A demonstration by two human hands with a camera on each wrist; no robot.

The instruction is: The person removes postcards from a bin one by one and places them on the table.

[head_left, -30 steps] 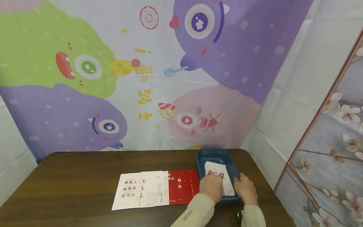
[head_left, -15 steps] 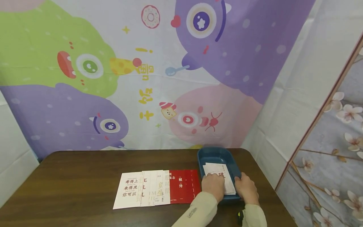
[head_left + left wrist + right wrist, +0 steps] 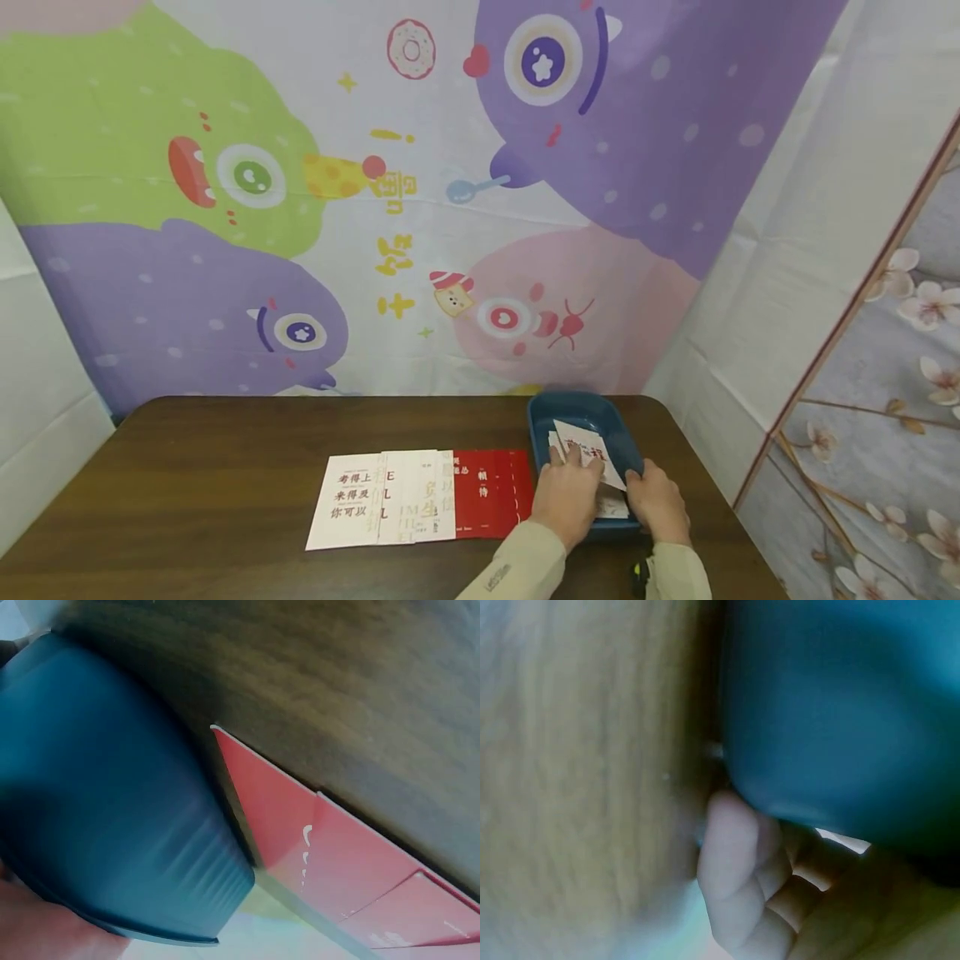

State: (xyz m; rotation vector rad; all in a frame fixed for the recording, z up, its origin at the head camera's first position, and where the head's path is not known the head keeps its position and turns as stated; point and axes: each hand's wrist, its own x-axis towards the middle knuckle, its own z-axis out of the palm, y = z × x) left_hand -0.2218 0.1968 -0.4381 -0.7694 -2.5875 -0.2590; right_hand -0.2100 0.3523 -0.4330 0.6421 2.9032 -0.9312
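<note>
While our right grip (image 3: 660, 506) clasped the blue tray (image 3: 579, 407) by its edge, our left grip (image 3: 567, 497) lay spread over the top card (image 3: 601, 447); whether it pinched, we couldn't tell.

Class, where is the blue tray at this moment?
In the head view, the blue tray sits near the right end of the brown table, just right of the red cards. The right hand grips its right rim.
</note>
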